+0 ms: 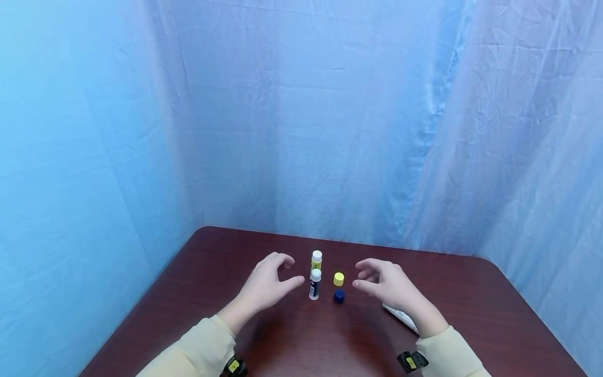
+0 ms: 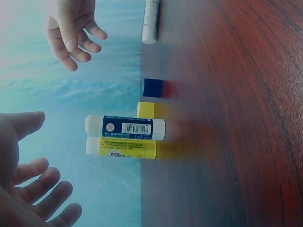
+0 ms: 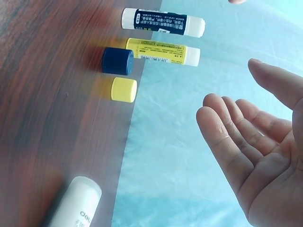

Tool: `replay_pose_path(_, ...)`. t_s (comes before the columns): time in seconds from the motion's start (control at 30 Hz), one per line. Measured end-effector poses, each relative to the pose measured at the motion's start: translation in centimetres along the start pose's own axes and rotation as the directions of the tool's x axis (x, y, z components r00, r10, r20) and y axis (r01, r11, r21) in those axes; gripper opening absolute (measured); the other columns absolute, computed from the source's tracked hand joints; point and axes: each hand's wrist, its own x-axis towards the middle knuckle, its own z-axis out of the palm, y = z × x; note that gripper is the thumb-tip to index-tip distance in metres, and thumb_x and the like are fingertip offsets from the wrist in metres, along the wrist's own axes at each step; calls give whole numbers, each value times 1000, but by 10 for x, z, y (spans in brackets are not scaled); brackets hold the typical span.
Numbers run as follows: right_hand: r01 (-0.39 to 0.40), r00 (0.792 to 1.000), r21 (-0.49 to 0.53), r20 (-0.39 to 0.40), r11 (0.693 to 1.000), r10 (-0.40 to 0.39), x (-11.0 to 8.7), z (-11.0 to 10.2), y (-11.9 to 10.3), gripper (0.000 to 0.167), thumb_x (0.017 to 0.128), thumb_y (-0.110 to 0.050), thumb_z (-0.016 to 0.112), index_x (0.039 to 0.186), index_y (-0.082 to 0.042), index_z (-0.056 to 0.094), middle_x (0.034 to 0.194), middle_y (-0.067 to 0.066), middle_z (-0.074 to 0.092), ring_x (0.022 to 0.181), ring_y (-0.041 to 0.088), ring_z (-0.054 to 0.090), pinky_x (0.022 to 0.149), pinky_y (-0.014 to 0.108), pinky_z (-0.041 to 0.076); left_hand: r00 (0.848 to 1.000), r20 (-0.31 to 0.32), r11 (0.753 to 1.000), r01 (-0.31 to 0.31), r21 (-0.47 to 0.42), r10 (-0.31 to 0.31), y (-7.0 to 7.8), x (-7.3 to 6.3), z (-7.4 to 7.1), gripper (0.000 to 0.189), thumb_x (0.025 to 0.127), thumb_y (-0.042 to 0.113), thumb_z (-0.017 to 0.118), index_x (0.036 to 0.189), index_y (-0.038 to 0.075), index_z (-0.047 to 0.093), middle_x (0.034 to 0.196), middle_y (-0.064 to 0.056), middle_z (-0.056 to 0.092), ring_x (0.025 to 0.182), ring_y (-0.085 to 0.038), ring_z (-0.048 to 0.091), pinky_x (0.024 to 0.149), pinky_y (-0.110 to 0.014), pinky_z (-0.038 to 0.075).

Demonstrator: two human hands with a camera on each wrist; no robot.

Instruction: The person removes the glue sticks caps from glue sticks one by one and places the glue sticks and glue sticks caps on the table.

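Navy-labelled glue stick [image 1: 314,288] stands midway between the tabletop's [image 1: 301,335] side edges, hiding the yellow glue stick's [image 1: 316,264] base from your head view. Your left hand [image 1: 269,281] and right hand [image 1: 389,283], thumbs spread wide, hold nothing; your right wrist [image 1: 430,318] partly covers the white tube [image 1: 401,318].
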Motion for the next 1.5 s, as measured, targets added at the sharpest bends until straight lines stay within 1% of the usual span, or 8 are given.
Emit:
replay_pose_path(0.5,21,1000,-103,-17,994,-23,-2,1,-4,38,91,-30,79,124,-15,68,99,-8,68,91,12,65,76,37,53,999,17,999,-49,-22,49,4,-8,1,42,88,39,80,118,13,67,112,-1,64,105,-24,61,89,-42,52)
replay_pose_path(0.77,22,999,-109,-24,994,-25,-6,-6,3,40,91,-33,78,125,-15,67,103,-4,69,95,14,65,76,37,53,995,31,995,-98,-34,99,11,-10,10,36,87,34,81,113,13,68,105,3,63,95,-20,60,81,-36,51)
replay_pose_path(0.87,10,1000,-101,-26,995,-13,-9,-9,5,40,91,-32,78,125,-14,67,105,-1,70,96,14,66,75,37,53,993,41,993,-109,-49,111,14,-10,15,37,87,34,81,112,11,69,105,0,64,95,-19,59,80,-35,51)
replay_pose_path(1.07,3,999,-105,-36,994,-7,-15,-15,10,41,91,-33,79,124,-13,67,104,-4,68,97,13,66,78,36,54,989,67,989,-131,-63,135,20,-12,27,39,86,34,81,113,9,69,101,-2,63,90,-19,58,76,-30,50)
replay_pose_path(1.2,-19,999,-113,-51,993,13,-18,-19,13,41,90,-34,79,124,-14,67,107,-4,69,99,14,66,82,38,54,986,97,989,-128,-73,135,24,-12,34,38,88,37,80,114,12,68,95,5,58,86,-21,58,71,-28,48)
replay_pose_path(1.3,-44,998,-117,-54,992,38,-21,-23,17,42,91,-35,79,126,-15,67,110,-4,69,101,15,66,84,39,54,985,115,989,-120,-84,130,29,-12,40,37,87,38,80,114,15,68,95,10,56,85,-17,58,72,-27,48)
replay_pose_path(1.4,-49,997,-137,-59,989,41,-24,-26,21,44,91,-37,78,127,-15,66,114,-4,68,103,16,66,84,40,54,984,126,989,-114,-95,126,32,-13,45,36,87,39,81,113,17,68,100,8,59,88,-15,58,76,-28,50)
replay_pose_path(1.5,-51,997,-164,-73,985,39,-27,-28,26,43,91,-36,78,127,-15,66,117,-3,68,106,18,66,85,41,54,981,145,987,-111,-119,128,36,-16,49,36,87,39,81,112,16,67,105,4,63,94,-18,60,78,-28,51)
